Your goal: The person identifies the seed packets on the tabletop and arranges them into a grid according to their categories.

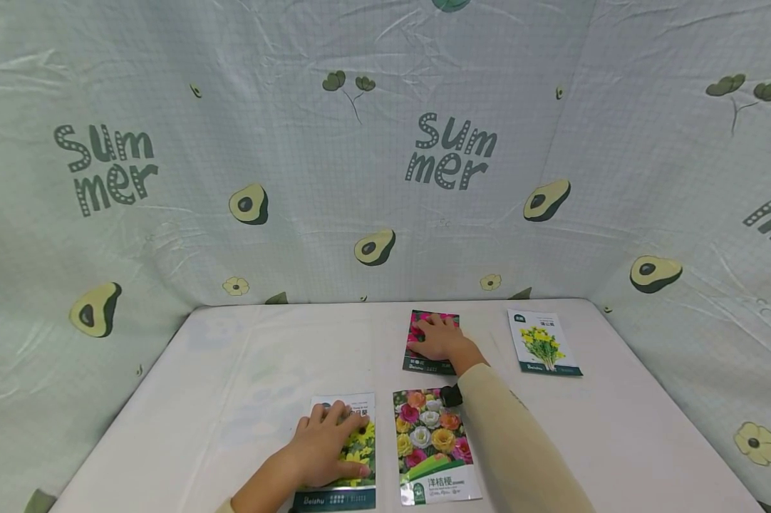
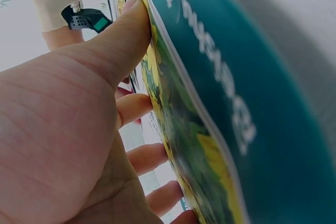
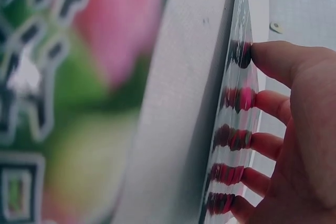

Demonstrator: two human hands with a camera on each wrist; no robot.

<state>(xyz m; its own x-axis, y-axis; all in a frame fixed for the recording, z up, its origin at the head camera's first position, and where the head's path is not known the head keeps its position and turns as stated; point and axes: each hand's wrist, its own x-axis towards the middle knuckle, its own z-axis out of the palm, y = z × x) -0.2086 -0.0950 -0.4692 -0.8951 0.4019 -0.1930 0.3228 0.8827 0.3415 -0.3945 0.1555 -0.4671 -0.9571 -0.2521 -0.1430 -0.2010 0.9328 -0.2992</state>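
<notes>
My left hand [image 1: 321, 450] rests on a seed packet with yellow flowers [image 1: 337, 499], its fingers spread across the front. In the left wrist view the thumb and fingertips touch that packet's glossy face. Farther back, my right hand [image 1: 438, 338] lies on a packet with pink-red flowers [image 1: 427, 365]. The right wrist view shows the fingertips [image 3: 256, 99] touching its shiny surface, not curled round it. Below the right forearm, a packet with multicoloured roselike blooms [image 1: 432, 445] lies flat, its right edge close to the sleeve.
A white packet with a bunch of yellow flowers [image 1: 542, 343] lies at the back right of the white table [image 1: 264, 356]. Behind the table hangs a pale sheet [image 1: 296, 214] printed with avocados and lettering.
</notes>
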